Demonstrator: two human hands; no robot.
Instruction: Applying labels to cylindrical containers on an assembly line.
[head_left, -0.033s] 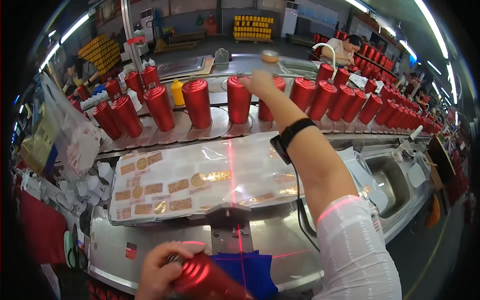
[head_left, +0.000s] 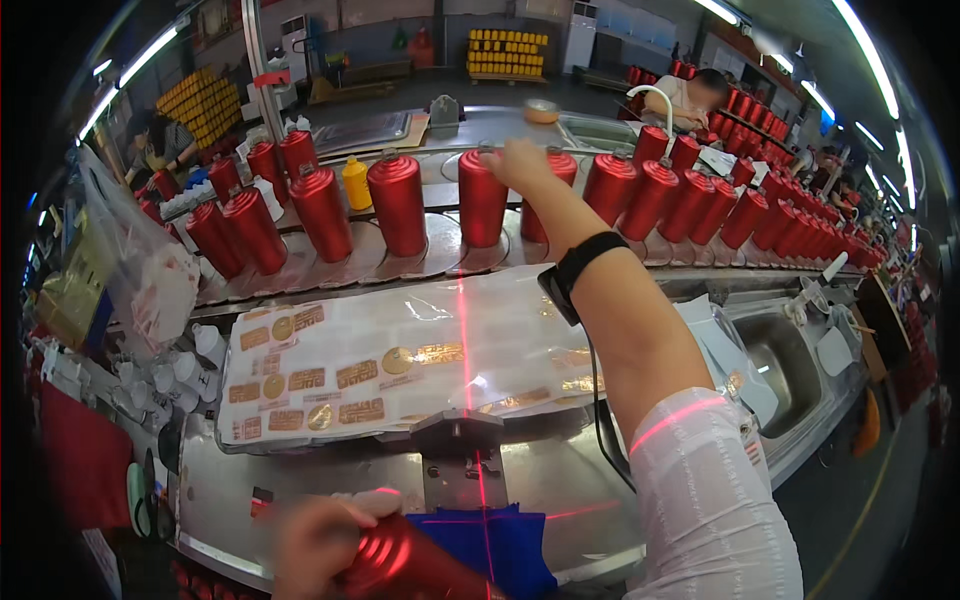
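A shiny red metal bottle (head_left: pixel 415 565) lies tilted at the lower edge, its shoulder toward the left. My left hand (head_left: pixel 320 540) is closed round its neck end and smeared by motion. My right arm stretches far across the bench, and my right hand (head_left: pixel 517 165) is closed at the top of an upright red bottle (head_left: pixel 483 205) on the conveyor (head_left: pixel 450 248). Its fingertips are partly hidden. Under the near bottle lies a blue cloth (head_left: pixel 510 545), crossed by red laser lines. A sheet of gold decals (head_left: pixel 420 380) lies on a raised board between my hands.
More red bottles line the conveyor, with a yellow bottle (head_left: pixel 357 184) behind them. A sink (head_left: pixel 775 370) stands at right. White cups (head_left: pixel 195 370) and a hanging plastic bag (head_left: pixel 150 270) are at left. A black cable (head_left: pixel 603 420) runs from my wrist strap. Co-workers sit beyond.
My left hand has shifted slightly down and left and is now blurred. The bottles on the conveyor have edged a little to the right, and my right hand has moved with them.
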